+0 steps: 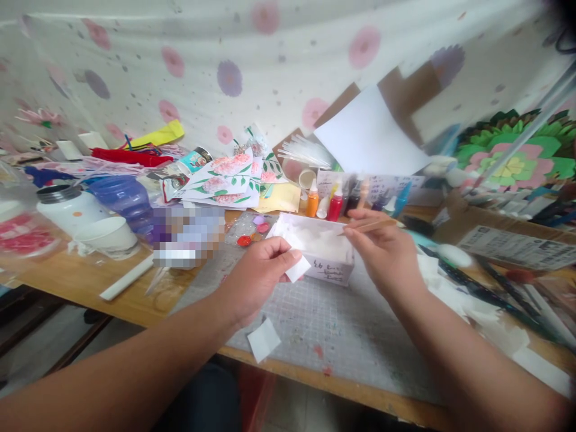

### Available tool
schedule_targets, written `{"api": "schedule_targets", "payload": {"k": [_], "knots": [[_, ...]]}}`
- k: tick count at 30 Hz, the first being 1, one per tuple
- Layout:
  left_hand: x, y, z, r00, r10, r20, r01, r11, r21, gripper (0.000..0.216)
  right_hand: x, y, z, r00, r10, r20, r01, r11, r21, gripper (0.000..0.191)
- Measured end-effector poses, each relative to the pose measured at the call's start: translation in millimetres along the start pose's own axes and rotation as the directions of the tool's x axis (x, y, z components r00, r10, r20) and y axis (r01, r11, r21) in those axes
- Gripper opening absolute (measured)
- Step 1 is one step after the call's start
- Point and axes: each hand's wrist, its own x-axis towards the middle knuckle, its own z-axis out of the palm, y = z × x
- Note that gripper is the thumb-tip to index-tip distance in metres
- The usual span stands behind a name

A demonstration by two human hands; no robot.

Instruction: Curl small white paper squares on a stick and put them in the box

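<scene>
My left hand (258,273) pinches a small white paper square (297,267) between thumb and fingers, just in front of a white box (321,252) with handwriting on its side. My right hand (384,252) holds a thin wooden stick (366,227) that points left over the box's open top. Both hands hover above a grey gridded cutting mat (333,318). Another white paper square (264,339) lies on the mat near the table's front edge.
Small dye bottles (335,204) stand behind the box. A white jar (67,207), a blue bottle (123,198) and a white cup (108,234) sit at left. Flower-printed cards (225,177) and white sticks (303,153) lie at the back. Paper flowers (513,159) and brushes crowd the right.
</scene>
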Motion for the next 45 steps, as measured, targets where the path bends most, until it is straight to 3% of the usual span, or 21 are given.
{"api": "schedule_targets", "payload": {"k": [4, 8, 11, 17, 27, 30, 35, 37, 39, 42, 45], "knots": [[-1.6, 1.8, 1.5, 0.997, -0.069, -0.022, 0.065, 0.991, -0.118, 0.025, -9.8, -17.3, -3.8, 0.976, -0.215, -0.028, 0.214, 0.976, -0.028, 0.007], [-0.9, 1.2, 1.5, 0.998, -0.06, -0.025, 0.056, 0.991, -0.124, 0.025, -22.2, -32.3, -3.4, 0.928, -0.359, 0.096, 0.354, 0.933, 0.069, 0.011], [0.4, 0.7, 2.4, 0.998, -0.061, -0.027, 0.058, 0.992, -0.11, 0.022, -21.6, -27.2, 0.7, 0.933, -0.354, 0.069, 0.356, 0.934, -0.019, 0.011], [2.6, 0.7, 4.3, 0.997, -0.068, -0.041, 0.064, 0.994, -0.085, 0.02, -4.9, 2.9, 5.0, 0.976, -0.218, 0.02, 0.218, 0.96, -0.177, 0.012], [3.4, 1.7, -1.4, 0.99, -0.068, -0.122, 0.052, 0.989, -0.135, 0.021, -8.1, -4.8, 3.5, 0.968, -0.239, 0.071, 0.233, 0.969, 0.081, 0.011], [2.8, 2.9, -2.0, 0.992, -0.03, -0.125, 0.01, 0.987, -0.158, 0.019, -8.6, -7.1, 2.5, 0.942, -0.295, 0.157, 0.276, 0.952, 0.135, 0.011], [3.7, 5.9, -2.1, 0.978, 0.035, -0.204, -0.069, 0.984, -0.166, 0.016, -16.6, -6.8, 6.8, 0.814, -0.336, 0.473, 0.379, 0.926, 0.006, 0.009], [4.5, 5.8, -2.6, 0.976, 0.048, -0.211, -0.082, 0.984, -0.156, 0.016, -20.2, -4.1, 10.8, 0.833, -0.303, 0.462, 0.376, 0.924, -0.073, 0.008], [5.0, 4.8, -2.8, 0.977, 0.049, -0.205, -0.08, 0.986, -0.148, 0.017, -20.9, -0.2, 13.7, 0.891, -0.267, 0.366, 0.33, 0.936, -0.123, 0.007], [5.2, 2.8, -2.7, 0.982, 0.043, -0.183, -0.069, 0.989, -0.133, 0.019, -14.8, 6.2, 13.3, 0.98, -0.103, 0.17, 0.131, 0.978, -0.16, 0.011], [5.1, 1.4, -2.7, 0.984, 0.039, -0.173, -0.059, 0.992, -0.11, 0.019, -4.3, 12.4, 8.9, 0.996, 0.061, 0.065, -0.052, 0.989, -0.137, 0.014]]}}
